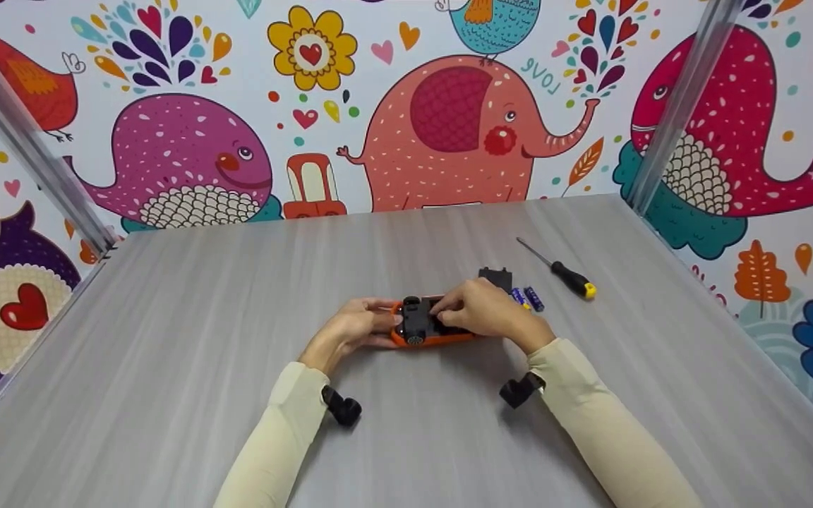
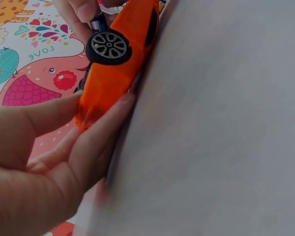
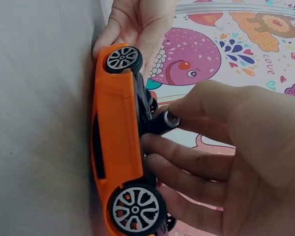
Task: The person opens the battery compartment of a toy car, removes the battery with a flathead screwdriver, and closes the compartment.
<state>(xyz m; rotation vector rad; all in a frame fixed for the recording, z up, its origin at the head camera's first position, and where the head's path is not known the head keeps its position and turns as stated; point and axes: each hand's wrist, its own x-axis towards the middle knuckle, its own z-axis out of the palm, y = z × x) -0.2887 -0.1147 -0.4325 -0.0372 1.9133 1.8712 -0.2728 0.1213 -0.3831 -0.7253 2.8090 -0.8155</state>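
An orange toy car (image 1: pixel 417 340) lies upside down on the grey table (image 1: pixel 202 317), its dark underside facing up. My left hand (image 1: pixel 384 324) grips the car's left end between thumb and fingers (image 2: pixel 101 132). My right hand (image 1: pixel 443 307) is over the underside and pinches a small dark battery (image 3: pixel 162 123) against the chassis. In the right wrist view the car (image 3: pixel 118 142) shows both silver-spoked wheels. The left wrist view shows the car (image 2: pixel 113 73) and one wheel, with the battery (image 2: pixel 98 22) at the top.
Two blue batteries (image 1: pixel 528 298) and a black cover piece (image 1: pixel 495 276) lie just right of the car. A black-handled screwdriver (image 1: pixel 567 277) rests farther right. Cartoon-patterned walls (image 1: pixel 449 127) close in the table's back and sides.
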